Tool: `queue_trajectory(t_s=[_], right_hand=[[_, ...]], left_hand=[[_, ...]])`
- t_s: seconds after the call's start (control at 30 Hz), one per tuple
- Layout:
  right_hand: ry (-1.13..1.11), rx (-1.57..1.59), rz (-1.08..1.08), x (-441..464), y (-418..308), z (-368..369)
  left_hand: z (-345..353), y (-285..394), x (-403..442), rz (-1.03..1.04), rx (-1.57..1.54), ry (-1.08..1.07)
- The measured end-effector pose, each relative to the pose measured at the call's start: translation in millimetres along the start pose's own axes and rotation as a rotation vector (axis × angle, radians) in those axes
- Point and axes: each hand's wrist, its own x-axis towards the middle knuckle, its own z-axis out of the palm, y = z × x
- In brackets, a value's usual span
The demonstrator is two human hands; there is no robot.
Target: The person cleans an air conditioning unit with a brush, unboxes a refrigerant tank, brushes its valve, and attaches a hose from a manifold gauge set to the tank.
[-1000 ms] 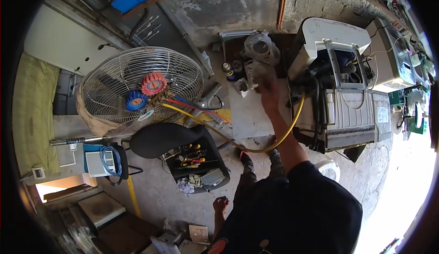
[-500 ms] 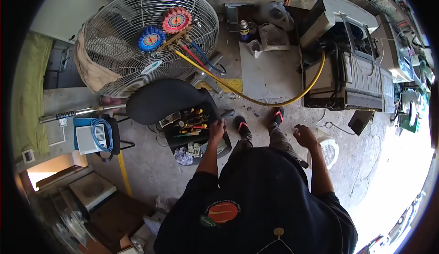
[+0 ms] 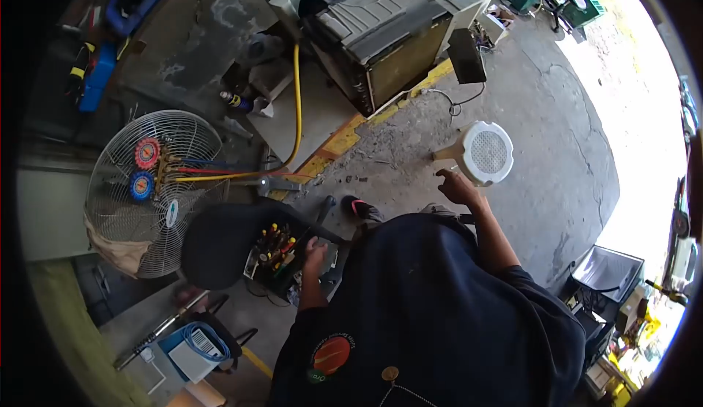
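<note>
My left hand hangs beside the black office chair, its fingers loosely bent and apart, with nothing visible in them. On the chair seat, near that hand, lie several screwdrivers and other tools with red and yellow handles. Out to the right, my right hand has its fingers partly stretched and appears empty. Just beyond it stands a white plastic stool with a perforated round top; I cannot tell whether the fingertips touch it.
A manifold gauge set hangs on the large fan. Its yellow hose runs to the dusty air conditioner unit ahead. A spray can stands on a grey board. Blue cable lies at lower left.
My view has turned to the right, so the fan and chair sit further left and lower. The stool now shows fully, with my right hand extended near it.
</note>
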Motion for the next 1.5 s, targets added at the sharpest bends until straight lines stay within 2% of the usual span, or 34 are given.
queue_trajectory(t_s=[0.1,0.17,0.23,0.33,0.4,0.47,0.57,0.6,0.67,0.7,0.77,0.8,0.87,0.93,1.0,1.03,1.07,1.17,1.23,1.27,1.33,1.43,1.47,1.5], right_hand=[[0.007,0.141,0.137,-51,50,-30],[0.022,0.235,0.247,-91,97,-50],[-0.003,0.131,0.283,-125,161,-61],[-0.07,0.111,0.359,-170,220,-90],[0.08,0.259,0.348,-196,233,-123],[0.173,0.445,0.174,-219,236,-158],[0.239,0.557,0.35,-241,243,-198],[0.249,0.563,0.348,-246,259,-201],[0.299,0.526,0.452,-259,313,-189],[0.323,0.481,0.493,-268,345,-181],[0.368,0.579,0.596,-295,422,-152],[0.404,0.668,0.653,-309,458,-137],[0.537,1.083,0.764,-343,502,-130],[0.694,1.436,1.065,-373,542,-113],[0.744,1.652,1.415,-408,576,-84],[0.773,1.511,1.617,-415,581,-79],[0.692,1.386,1.693,-421,593,-81],[0.415,1.05,1.541,-408,631,-116],[0.357,0.939,1.419,-383,665,-164],[0.344,0.906,1.37,-368,686,-189],[0.336,0.861,1.288,-335,730,-245],[0.375,0.977,1.185,-264,811,-335],[0.415,1.103,1.177,-234,838,-370],[0.44,1.359,1.225,-199,856,-417]], left_hand=[[21,-53,-43,-0.392,-0.224,-0.202],[51,-94,-59,-0.396,-0.205,-0.296],[105,-98,-61,-0.398,-0.186,-0.388],[211,-105,-80,-0.14,0.97,-0.536],[272,-109,-100,0.094,1.724,-0.59],[322,-104,-97,0.164,1.622,-0.613],[382,-75,-65,0.322,1.326,-0.658],[401,-59,-61,0.164,1.227,-0.616],[463,27,-92,-0.285,0.847,-0.384],[502,77,-109,-0.366,0.723,-0.283],[551,119,-72,-0.214,0.783,-0.269],[577,131,-48,-0.161,0.699,-0.274],[641,160,-17,-0.09,0.617,-0.216],[714,183,8,-0.015,0.648,-0.227],[789,207,2,-0.013,0.58,-0.267],[828,223,-13,-0.022,0.603,-0.255],[866,231,-24,-0.05,0.542,-0.265],[965,215,-18,-0.046,0.553,-0.352],[1027,225,-39,0.108,0.698,-0.471],[1050,245,-60,0.048,0.647,-0.537],[1083,263,-53,0.082,0.742,-0.612],[1110,301,-38,0.147,0.791,-0.405],[1116,317,-33,0.009,0.6,-0.326],[1113,308,-6,-0.003,0.546,-0.24]])
